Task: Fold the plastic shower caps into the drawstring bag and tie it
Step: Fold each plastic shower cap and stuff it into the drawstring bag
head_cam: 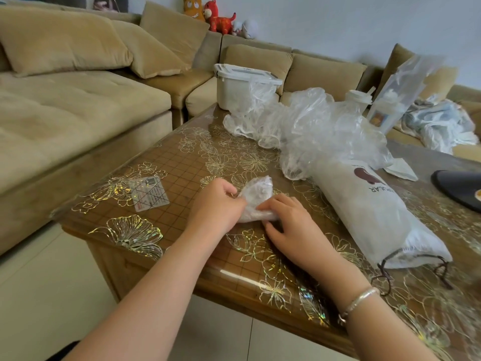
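Note:
A small folded clear plastic shower cap [256, 198] lies on the table in front of me. My left hand [216, 204] pinches its left edge with curled fingers. My right hand [289, 217] presses down on its lower right part with fingers laid over it. A heap of loose, crumpled shower caps [312, 126] sits farther back. The white drawstring bag [374, 214] lies to the right, filled, with its dark cords [387, 272] trailing loose at its near end.
The wooden table [182, 162] has a clear floral cover and a small card [148, 192] at the left. A white lidded box [239, 84], a cup [359, 100] and a clear packet [400, 87] stand at the back. A dark plate [458, 188] sits far right. A beige sofa [78, 113] surrounds the table.

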Action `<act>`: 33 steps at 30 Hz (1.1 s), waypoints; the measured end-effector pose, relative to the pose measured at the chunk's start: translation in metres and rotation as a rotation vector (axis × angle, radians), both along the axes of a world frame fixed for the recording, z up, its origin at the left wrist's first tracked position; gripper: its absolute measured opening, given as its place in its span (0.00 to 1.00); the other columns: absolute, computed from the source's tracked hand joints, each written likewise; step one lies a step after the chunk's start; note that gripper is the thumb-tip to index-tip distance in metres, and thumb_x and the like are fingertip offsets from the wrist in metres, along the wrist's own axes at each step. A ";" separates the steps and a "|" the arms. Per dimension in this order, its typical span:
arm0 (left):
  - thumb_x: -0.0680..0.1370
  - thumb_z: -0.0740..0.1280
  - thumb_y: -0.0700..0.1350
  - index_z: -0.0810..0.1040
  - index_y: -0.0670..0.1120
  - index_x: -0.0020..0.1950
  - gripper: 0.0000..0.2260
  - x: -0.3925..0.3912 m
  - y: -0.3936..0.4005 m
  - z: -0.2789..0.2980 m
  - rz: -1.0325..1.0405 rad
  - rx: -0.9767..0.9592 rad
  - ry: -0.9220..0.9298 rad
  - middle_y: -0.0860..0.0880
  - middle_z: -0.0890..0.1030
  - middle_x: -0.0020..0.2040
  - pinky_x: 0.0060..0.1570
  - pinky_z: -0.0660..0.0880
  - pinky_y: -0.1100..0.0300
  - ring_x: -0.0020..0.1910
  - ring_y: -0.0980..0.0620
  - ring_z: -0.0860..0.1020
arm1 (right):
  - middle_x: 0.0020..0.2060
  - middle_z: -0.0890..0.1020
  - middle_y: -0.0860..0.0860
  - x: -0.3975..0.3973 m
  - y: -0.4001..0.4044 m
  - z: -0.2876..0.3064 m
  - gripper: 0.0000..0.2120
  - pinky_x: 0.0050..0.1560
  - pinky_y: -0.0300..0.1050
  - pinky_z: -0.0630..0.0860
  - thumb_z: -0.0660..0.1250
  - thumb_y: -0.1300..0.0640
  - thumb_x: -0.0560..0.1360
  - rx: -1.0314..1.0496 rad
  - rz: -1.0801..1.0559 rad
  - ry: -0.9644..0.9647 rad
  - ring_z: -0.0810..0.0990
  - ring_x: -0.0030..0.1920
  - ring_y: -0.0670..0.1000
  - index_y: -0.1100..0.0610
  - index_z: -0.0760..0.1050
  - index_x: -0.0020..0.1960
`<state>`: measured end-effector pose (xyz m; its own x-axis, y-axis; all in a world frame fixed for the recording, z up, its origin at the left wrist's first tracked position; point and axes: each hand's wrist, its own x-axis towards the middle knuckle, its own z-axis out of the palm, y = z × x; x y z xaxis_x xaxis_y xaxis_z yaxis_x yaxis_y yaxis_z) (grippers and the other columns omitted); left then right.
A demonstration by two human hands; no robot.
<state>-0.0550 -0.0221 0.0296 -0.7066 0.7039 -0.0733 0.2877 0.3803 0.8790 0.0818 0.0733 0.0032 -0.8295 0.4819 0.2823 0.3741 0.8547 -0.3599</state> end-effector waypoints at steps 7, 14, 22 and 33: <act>0.71 0.76 0.49 0.79 0.52 0.50 0.10 0.002 -0.010 0.004 -0.297 -0.081 0.210 0.55 0.79 0.54 0.43 0.71 0.63 0.49 0.57 0.76 | 0.48 0.79 0.44 0.006 0.002 0.010 0.14 0.47 0.40 0.76 0.67 0.60 0.75 -0.268 -0.090 0.124 0.78 0.48 0.46 0.46 0.73 0.57; 0.78 0.67 0.43 0.82 0.38 0.50 0.09 0.008 -0.010 0.002 -0.205 -0.111 0.035 0.41 0.84 0.50 0.43 0.71 0.59 0.49 0.45 0.81 | 0.43 0.83 0.52 0.016 0.002 0.015 0.12 0.47 0.49 0.79 0.73 0.57 0.74 -0.638 -0.270 0.289 0.80 0.40 0.52 0.52 0.73 0.54; 0.81 0.62 0.48 0.72 0.46 0.43 0.09 0.018 -0.008 -0.002 -0.042 -0.152 0.282 0.50 0.75 0.41 0.35 0.66 0.60 0.36 0.53 0.72 | 0.35 0.79 0.47 0.003 0.005 0.007 0.07 0.39 0.38 0.71 0.69 0.50 0.77 -0.544 -0.331 0.302 0.74 0.36 0.44 0.53 0.79 0.44; 0.84 0.44 0.56 0.53 0.53 0.80 0.24 0.016 0.004 -0.026 -0.336 -0.315 0.738 0.56 0.50 0.81 0.78 0.44 0.47 0.80 0.48 0.41 | 0.43 0.78 0.45 -0.020 0.006 0.002 0.06 0.56 0.49 0.71 0.67 0.48 0.77 -0.300 -0.488 0.144 0.73 0.51 0.50 0.50 0.75 0.46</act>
